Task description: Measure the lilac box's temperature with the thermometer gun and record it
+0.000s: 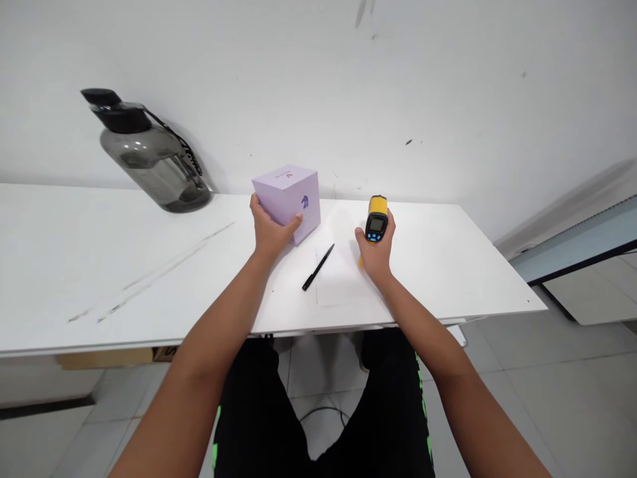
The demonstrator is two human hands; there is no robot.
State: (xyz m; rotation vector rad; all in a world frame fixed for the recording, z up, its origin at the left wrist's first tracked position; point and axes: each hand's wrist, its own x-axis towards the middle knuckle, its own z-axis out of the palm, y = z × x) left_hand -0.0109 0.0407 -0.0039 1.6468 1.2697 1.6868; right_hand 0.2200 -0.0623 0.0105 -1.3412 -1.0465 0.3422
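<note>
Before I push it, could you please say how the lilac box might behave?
The lilac box is probably stiff, given its crisp edges and flat faces. Its blocky shape makes rolling unlikely. The left hand holds it, so gripping seems easy.

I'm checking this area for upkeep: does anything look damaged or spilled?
Yes: the white wall has small dark marks, one above and right of the yellow device in the right hand, breaking its plain surface. No spill shows.
</note>
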